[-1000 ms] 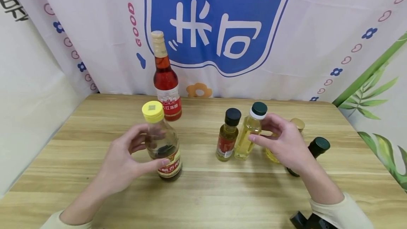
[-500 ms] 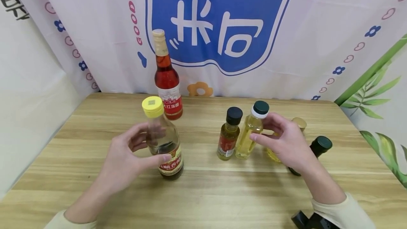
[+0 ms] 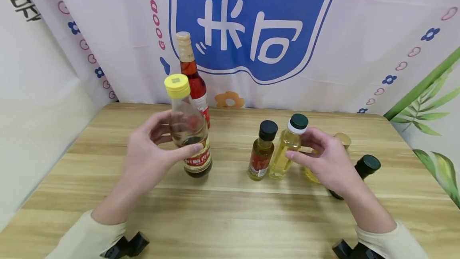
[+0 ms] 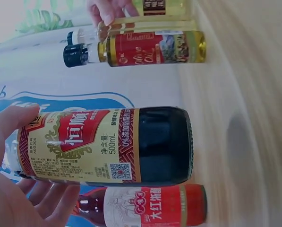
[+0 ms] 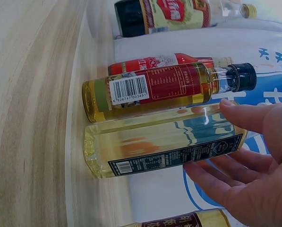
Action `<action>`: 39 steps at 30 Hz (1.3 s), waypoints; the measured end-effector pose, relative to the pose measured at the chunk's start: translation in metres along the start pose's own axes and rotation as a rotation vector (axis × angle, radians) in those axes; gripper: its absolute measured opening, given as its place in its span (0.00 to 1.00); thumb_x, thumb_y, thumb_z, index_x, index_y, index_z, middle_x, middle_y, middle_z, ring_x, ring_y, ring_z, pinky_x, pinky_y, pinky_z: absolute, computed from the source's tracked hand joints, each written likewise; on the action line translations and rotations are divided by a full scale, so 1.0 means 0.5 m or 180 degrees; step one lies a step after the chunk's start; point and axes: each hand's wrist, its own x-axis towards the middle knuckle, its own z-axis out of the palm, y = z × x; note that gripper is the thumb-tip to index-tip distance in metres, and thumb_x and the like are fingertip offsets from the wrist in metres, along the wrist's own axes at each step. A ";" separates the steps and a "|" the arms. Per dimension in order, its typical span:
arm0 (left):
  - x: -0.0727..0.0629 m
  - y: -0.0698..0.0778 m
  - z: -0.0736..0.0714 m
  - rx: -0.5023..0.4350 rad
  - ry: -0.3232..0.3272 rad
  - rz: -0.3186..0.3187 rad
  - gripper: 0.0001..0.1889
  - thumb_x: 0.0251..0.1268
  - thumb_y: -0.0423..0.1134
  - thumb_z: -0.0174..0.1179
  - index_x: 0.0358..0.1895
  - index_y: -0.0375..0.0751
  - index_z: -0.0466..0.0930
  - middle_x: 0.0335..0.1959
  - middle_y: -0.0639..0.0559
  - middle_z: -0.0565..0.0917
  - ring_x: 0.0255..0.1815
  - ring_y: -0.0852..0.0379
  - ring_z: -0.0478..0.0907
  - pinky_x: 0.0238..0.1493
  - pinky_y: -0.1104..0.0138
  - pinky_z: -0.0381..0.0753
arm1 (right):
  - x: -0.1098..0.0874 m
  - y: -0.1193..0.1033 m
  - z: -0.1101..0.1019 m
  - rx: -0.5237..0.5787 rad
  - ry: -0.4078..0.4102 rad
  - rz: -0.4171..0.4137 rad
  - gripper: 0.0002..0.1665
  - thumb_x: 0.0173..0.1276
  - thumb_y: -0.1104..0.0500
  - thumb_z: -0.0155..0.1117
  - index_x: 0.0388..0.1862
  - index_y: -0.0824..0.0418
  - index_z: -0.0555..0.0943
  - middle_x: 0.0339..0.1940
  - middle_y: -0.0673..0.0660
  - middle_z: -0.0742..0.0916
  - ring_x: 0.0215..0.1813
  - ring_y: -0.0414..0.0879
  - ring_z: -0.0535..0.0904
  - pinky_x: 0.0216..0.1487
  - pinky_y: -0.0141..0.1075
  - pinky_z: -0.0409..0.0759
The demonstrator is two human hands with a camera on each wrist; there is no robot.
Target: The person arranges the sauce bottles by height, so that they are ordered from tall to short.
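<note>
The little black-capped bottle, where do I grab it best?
I'd grip the black-capped bottle round its red label, probably from the left: it stands upright, its body is straight-sided there, and the pale oil bottle and right hand crowd its right.

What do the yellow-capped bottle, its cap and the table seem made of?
Yellow-capped bottle: probably clear, glossy glass, since the dark liquid shows through; clear plastic is possible. Cap: likely plastic, opaque and smooth, evenly yellow at the sides. Table: wood or wood-look laminate, softly sheened; streaky grain shows, but not which.
</note>
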 end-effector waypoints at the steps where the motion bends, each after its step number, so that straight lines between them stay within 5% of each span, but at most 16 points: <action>1: 0.006 0.003 0.006 0.0017 0.0040 0.0018 0.38 0.52 0.44 0.85 0.68 0.44 0.78 0.57 0.50 0.86 0.53 0.58 0.85 0.52 0.82 0.84 | -0.001 0.001 -0.001 -0.0006 0.0012 -0.0002 0.32 0.71 0.52 0.77 0.71 0.56 0.78 0.61 0.60 0.87 0.63 0.54 0.85 0.57 0.24 0.86; 14: 0.077 0.013 0.098 -0.0099 0.0518 -0.0063 0.38 0.51 0.41 0.85 0.67 0.41 0.78 0.54 0.47 0.86 0.50 0.53 0.84 0.46 0.69 0.84 | 0.002 0.001 0.004 0.0015 0.0034 -0.0082 0.32 0.71 0.54 0.77 0.70 0.57 0.78 0.60 0.60 0.87 0.61 0.50 0.84 0.58 0.25 0.86; 23: 0.121 -0.007 0.153 -0.0111 0.0949 0.0186 0.37 0.50 0.43 0.85 0.64 0.39 0.80 0.56 0.44 0.87 0.51 0.50 0.83 0.48 0.61 0.84 | -0.001 0.001 0.002 -0.0023 0.0042 -0.0019 0.32 0.71 0.53 0.77 0.70 0.57 0.78 0.60 0.60 0.87 0.62 0.53 0.86 0.57 0.24 0.86; 39: 0.154 -0.009 0.218 0.0124 0.1365 0.0083 0.37 0.51 0.48 0.85 0.65 0.41 0.80 0.59 0.45 0.86 0.56 0.49 0.85 0.57 0.57 0.88 | -0.001 0.001 0.003 -0.0068 0.0064 -0.0057 0.31 0.71 0.53 0.76 0.70 0.57 0.78 0.60 0.60 0.87 0.60 0.46 0.85 0.57 0.23 0.85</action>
